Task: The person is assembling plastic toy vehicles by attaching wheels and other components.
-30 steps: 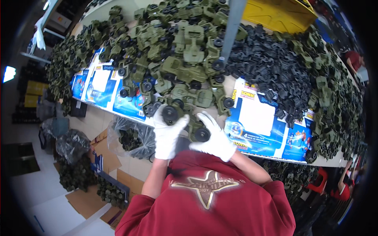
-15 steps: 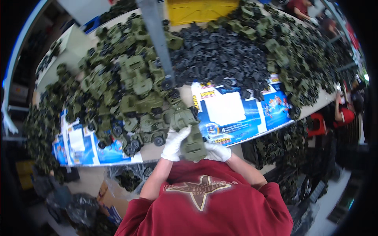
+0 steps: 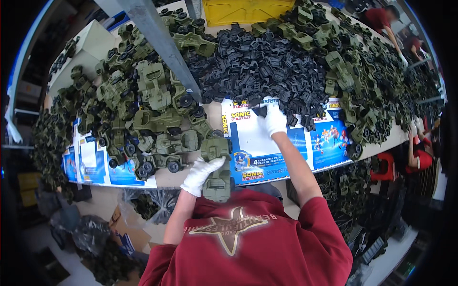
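My left hand [image 3: 202, 175], in a white glove, grips an olive-green toy military truck [image 3: 217, 188] at the table's front edge. The fingers wrap over its middle, and its long body points toward my chest. My right hand [image 3: 275, 121], also gloved in white, reaches across a blue printed cardboard sheet [image 3: 300, 151]. Its fingertips are closed on a small dark grey plastic part [image 3: 260, 111] at the near edge of a heap of such parts [image 3: 267, 62]. The fingers partly hide that piece.
Olive-green toy vehicles [image 3: 155, 88] with black wheels are heaped on the left, and more [image 3: 341, 69] on the right. A grey metal post [image 3: 160, 45] slants down onto the table. At the back stands a yellow bin [image 3: 248, 12]. Another person [image 3: 379, 21] works at the far right.
My right hand has left the toy truck and moved forward to the dark parts. The left hand keeps the truck, which has shifted slightly left.
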Demonstrator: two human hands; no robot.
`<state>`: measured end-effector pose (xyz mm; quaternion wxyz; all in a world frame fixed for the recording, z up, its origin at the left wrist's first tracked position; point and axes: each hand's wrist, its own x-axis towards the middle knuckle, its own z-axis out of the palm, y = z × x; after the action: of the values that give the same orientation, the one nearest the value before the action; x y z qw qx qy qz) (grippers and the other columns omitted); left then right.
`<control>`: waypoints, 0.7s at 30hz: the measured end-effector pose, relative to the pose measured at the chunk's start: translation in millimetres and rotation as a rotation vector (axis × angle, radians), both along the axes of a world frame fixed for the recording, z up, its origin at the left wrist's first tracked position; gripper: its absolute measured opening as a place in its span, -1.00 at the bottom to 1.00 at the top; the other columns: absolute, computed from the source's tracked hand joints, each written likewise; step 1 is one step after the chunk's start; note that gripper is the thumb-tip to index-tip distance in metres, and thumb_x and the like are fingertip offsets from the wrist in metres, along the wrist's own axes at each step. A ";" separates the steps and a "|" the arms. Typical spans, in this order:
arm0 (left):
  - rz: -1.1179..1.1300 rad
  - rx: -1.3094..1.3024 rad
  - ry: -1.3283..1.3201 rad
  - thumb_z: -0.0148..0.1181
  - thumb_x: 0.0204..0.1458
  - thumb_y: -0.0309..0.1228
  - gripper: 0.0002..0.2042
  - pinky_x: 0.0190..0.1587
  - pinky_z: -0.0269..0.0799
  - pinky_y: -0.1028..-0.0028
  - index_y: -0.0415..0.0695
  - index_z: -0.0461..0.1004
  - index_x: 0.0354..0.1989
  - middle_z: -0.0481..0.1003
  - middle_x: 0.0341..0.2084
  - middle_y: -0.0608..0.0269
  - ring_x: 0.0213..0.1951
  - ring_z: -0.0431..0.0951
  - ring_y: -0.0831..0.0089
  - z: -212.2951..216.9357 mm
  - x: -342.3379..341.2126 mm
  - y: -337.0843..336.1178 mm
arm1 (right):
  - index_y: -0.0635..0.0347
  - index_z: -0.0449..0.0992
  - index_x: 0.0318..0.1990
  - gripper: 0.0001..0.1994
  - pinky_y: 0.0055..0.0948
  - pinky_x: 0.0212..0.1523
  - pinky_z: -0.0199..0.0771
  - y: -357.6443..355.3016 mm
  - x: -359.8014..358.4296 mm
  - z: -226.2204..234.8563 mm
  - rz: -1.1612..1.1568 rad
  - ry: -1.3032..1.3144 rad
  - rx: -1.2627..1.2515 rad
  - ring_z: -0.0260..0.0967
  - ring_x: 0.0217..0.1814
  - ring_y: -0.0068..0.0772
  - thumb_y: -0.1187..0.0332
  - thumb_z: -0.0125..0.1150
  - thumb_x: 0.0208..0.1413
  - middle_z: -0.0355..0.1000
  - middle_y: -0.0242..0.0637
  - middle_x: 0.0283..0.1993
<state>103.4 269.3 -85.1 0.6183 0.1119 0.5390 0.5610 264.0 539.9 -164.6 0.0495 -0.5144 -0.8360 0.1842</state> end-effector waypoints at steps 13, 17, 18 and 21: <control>0.043 -0.052 0.195 0.36 0.01 -0.44 -0.46 0.07 0.41 0.48 -0.15 0.35 0.20 0.52 -0.03 0.33 -0.03 0.50 0.55 3.4 58.5 17.2 | 0.00 0.40 0.08 -0.49 -0.17 -0.04 0.44 1.8 38.3 8.1 0.607 -0.131 -0.074 0.43 -0.08 -0.04 0.18 0.32 -0.08 0.40 -0.15 0.02; 0.074 -0.020 0.077 0.36 0.01 -0.46 -0.43 0.08 0.42 0.46 -0.15 0.32 0.23 0.51 -0.01 0.30 -0.02 0.51 0.52 2.4 56.0 22.1 | 0.00 0.39 0.14 -0.53 -0.22 -0.10 0.41 -33.4 92.4 -29.0 0.791 0.041 0.243 0.41 0.00 -0.16 0.36 0.13 -0.01 0.34 -0.20 0.15; 0.064 -0.020 0.048 0.35 0.02 -0.47 -0.44 0.07 0.43 0.46 -0.16 0.32 0.24 0.51 0.00 0.29 -0.03 0.52 0.51 5.9 53.0 24.6 | 0.06 0.33 0.23 -0.45 -0.15 0.01 0.38 -41.3 103.9 -29.2 0.786 -0.002 0.191 0.38 0.06 -0.10 0.34 0.17 -0.01 0.25 -0.12 0.27; 0.041 0.000 -0.007 0.31 0.04 -0.52 -0.44 0.04 0.46 0.47 -0.16 0.30 0.25 0.51 -0.01 0.27 -0.05 0.55 0.50 15.4 50.5 31.6 | 0.10 0.32 0.25 -0.43 -0.08 0.10 0.34 -52.3 112.7 -10.7 0.703 0.026 0.221 0.34 0.11 0.00 0.31 0.21 0.01 0.20 -0.03 0.31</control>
<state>153.9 300.9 -69.7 0.6086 0.0988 0.5390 0.5739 376.7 487.6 -175.3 0.0489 -0.1851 -0.9759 0.1052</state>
